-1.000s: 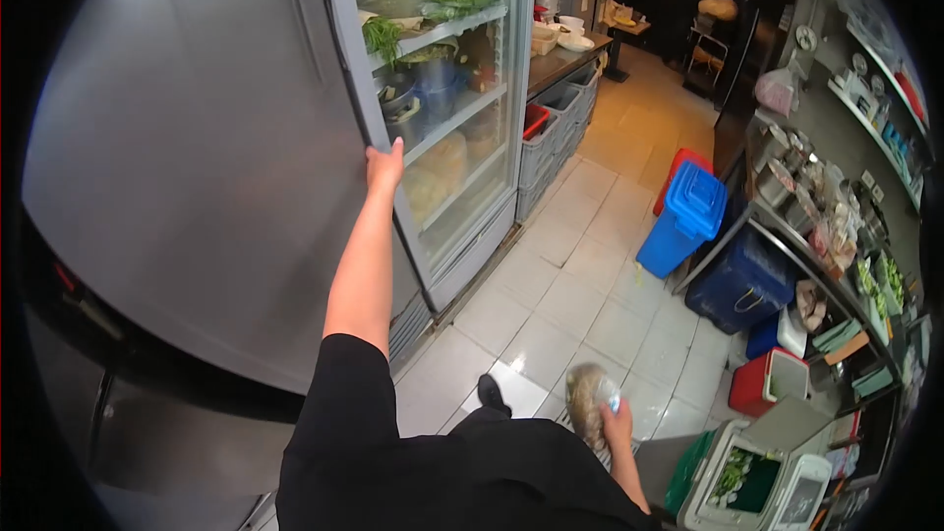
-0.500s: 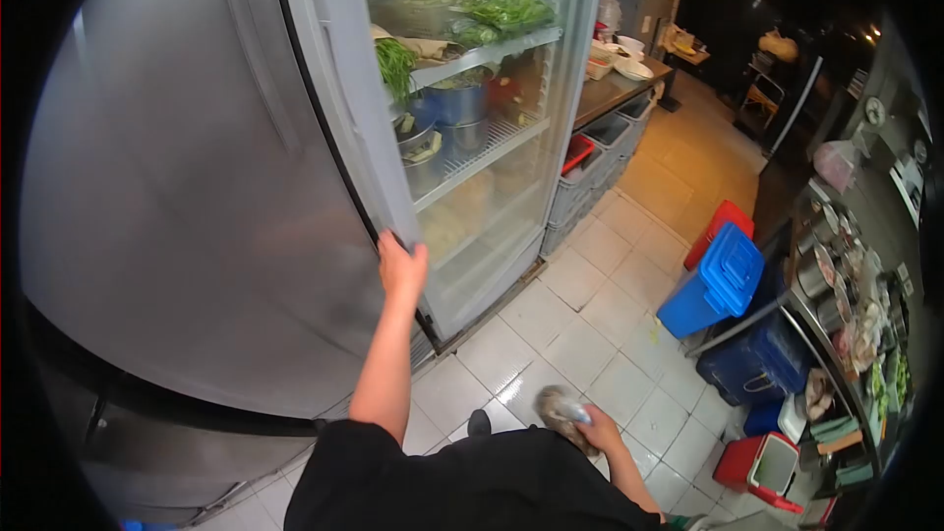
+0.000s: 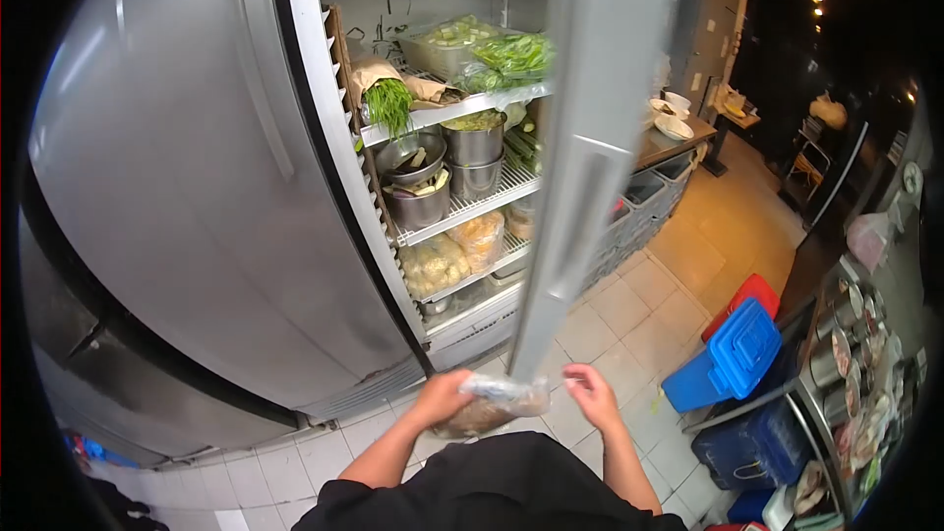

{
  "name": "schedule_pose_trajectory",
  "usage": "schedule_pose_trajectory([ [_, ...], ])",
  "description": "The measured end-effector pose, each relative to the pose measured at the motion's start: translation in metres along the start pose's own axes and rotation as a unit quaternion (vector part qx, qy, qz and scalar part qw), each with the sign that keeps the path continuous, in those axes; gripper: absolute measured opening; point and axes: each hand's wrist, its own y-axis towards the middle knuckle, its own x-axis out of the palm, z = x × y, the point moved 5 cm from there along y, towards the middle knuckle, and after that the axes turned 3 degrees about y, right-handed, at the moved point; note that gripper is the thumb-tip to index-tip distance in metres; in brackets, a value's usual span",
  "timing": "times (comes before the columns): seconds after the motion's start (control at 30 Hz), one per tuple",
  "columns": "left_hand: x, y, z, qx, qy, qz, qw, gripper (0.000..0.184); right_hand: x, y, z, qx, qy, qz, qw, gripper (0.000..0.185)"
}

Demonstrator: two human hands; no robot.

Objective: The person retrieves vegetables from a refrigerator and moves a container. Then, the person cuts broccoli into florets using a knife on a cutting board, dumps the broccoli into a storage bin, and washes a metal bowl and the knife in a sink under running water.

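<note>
Moved since the earlier frame: one clear plastic bag (image 3: 492,408), brownish contents, from right hand to left; one fridge door (image 3: 590,177), swung wide and now nearly edge-on.

Edges at the bag: door's lower end just above it in view; black shirt (image 3: 501,482) just below. Open room: tiled floor (image 3: 629,310) between door and blue bin (image 3: 733,359); open shelf front left of the door.

Left-hand grip (image 3: 442,398): closed on the bag's left end, the bag extending rightward from the fingers. Right-hand grip (image 3: 592,398): fingers parted, lightly curled, holding nothing; just beside the bag's right end, apart from it.

Upper shelf: leafy greens (image 3: 516,57); paper-wrapped green stalks (image 3: 388,103). Middle shelf (image 3: 462,215): metal pots (image 3: 418,205). Lower shelf: bagged pale items (image 3: 433,265).

Beyond the door: tabletop with white bowls (image 3: 674,128); red bin (image 3: 752,293) behind the blue.

Hard to make out: bag contents, blurred; left fingertips, masked by plastic; shelves' right ends, covered by the door; door top, cut off by the frame.
</note>
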Motion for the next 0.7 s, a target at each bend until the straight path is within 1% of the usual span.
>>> schedule_pose_trajectory([
  [0.03,-0.017,0.008,0.013,-0.009,-0.034,-0.003,0.999,0.030,-0.022,0.000,0.004,0.012,0.017,0.049,0.999,0.036],
  [0.07,-0.044,0.016,0.036,0.018,-0.029,0.014,0.999,0.028,-0.035,-0.002,0.015,0.016,0.016,0.044,0.999,0.036],
  [0.1,-0.080,0.023,0.069,0.044,-0.013,0.044,0.998,0.026,-0.049,-0.002,0.036,0.041,0.035,0.089,0.995,0.038],
  [0.13,-0.113,0.033,0.088,0.056,-0.071,0.083,0.992,0.026,-0.063,-0.002,0.058,0.067,0.053,0.135,0.987,0.041],
  [0.17,-0.152,0.046,0.112,0.085,-0.109,0.135,0.981,0.029,-0.070,0.001,0.086,0.070,0.053,0.132,0.987,0.041],
  [0.2,-0.191,0.059,0.137,0.109,-0.105,0.204,0.967,0.031,-0.080,0.004,0.119,0.058,0.103,0.170,0.978,0.043],
  [0.23,-0.227,0.074,0.162,0.153,-0.132,0.242,0.949,0.034,-0.088,0.006,0.137,0.046,0.153,0.209,0.965,0.045],
  [0.27,-0.265,0.092,0.184,0.192,-0.076,0.286,0.936,0.034,-0.094,0.005,0.135,0.050,0.153,0.208,0.965,0.045],
  [0.3,-0.298,0.112,0.207,0.213,-0.073,0.329,0.917,0.035,-0.102,-0.001,0.126,0.044,0.199,0.237,0.950,0.047],
  [0.33,-0.333,0.137,0.225,0.203,0.004,0.366,0.908,0.039,-0.108,-0.008,0.111,0.038,0.244,0.265,0.932,0.048],
  [0.37,-0.363,0.158,0.250,0.191,0.136,0.431,0.871,0.041,-0.117,-0.013,0.094,0.029,0.257,0.284,0.923,0.048],
  [0.4,-0.398,0.195,0.263,0.174,0.226,0.468,0.836,0.043,-0.125,-0.015,0.084,0.019,0.269,0.302,0.914,0.048],
  [0.43,-0.421,0.228,0.283,0.155,0.284,0.512,0.796,0.044,-0.135,-0.018,0.090,0.012,0.283,0.327,0.902,0.047],
  [0.47,-0.439,0.260,0.297,0.087,0.315,0.513,0.794,0.047,-0.147,-0.022,0.097,0.006,0.293,0.349,0.890,0.046],
  [0.5,-0.435,0.267,0.316,0.075,0.347,0.567,0.743,0.047,-0.159,-0.024,0.109,-0.008,0.304,0.357,0.883,0.047],
  [0.53,-0.449,0.294,0.310,0.065,0.349,0.568,0.742,0.047,-0.171,-0.025,0.120,-0.021,0.314,0.366,0.876,0.047],
  [0.57,-0.476,0.344,0.293,-0.007,0.331,0.498,0.802,0.045,-0.179,-0.023,0.126,-0.016,0.312,0.360,0.879,0.047],
  [0.6,-0.492,0.390,0.273,-0.079,0.307,0.421,0.850,0.044,-0.189,-0.023,0.130,-0.030,0.327,0.388,0.861,0.049],
  [0.63,-0.490,0.427,0.252,-0.127,0.309,0.428,0.840,0.042,-0.196,-0.025,0.135,-0.042,0.342,0.417,0.841,0.051],
  [0.67,-0.465,0.449,0.224,-0.109,0.362,0.391,0.840,0.043,-0.203,-0.025,0.142,-0.039,0.339,0.419,0.841,0.051],
  [0.7,-0.454,0.481,0.208,-0.128,0.377,0.272,0.876,0.046,-0.213,-0.027,0.153,-0.035,0.337,0.463,0.819,0.053],
])
